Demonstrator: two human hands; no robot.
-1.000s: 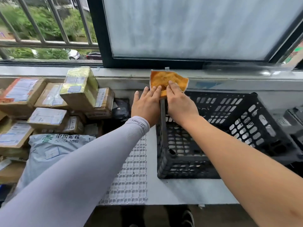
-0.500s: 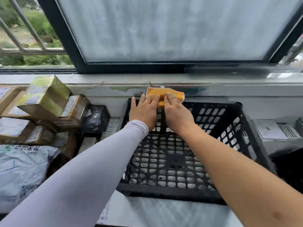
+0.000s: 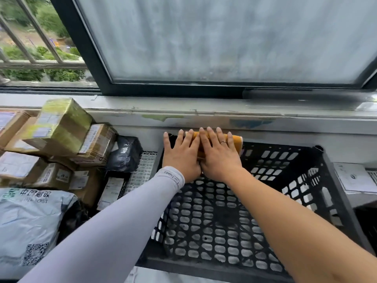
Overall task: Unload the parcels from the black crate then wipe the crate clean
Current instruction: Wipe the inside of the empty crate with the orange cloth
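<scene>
The black lattice crate (image 3: 310,193) stands empty on the table in front of me. An orange cloth (image 3: 234,140) lies folded over its far wall. My left hand (image 3: 180,154) and my right hand (image 3: 219,155) press flat on the cloth side by side, fingers spread, hiding most of it. Cardboard parcels (image 3: 61,127) are stacked to the left of the crate, with a grey mail bag (image 3: 30,217) in front of them and a black wrapped parcel (image 3: 125,153) beside the crate.
A window sill (image 3: 204,111) and a frosted window pane (image 3: 224,37) rise right behind the crate. A white plastic grid mat (image 3: 142,170) lies between crate and parcels. A grey box (image 3: 355,176) sits at the right edge.
The cloth and both hands have gone from the crate's left wall to its far wall, and now press down lower over the rim. My view has shifted closer and to the right.
</scene>
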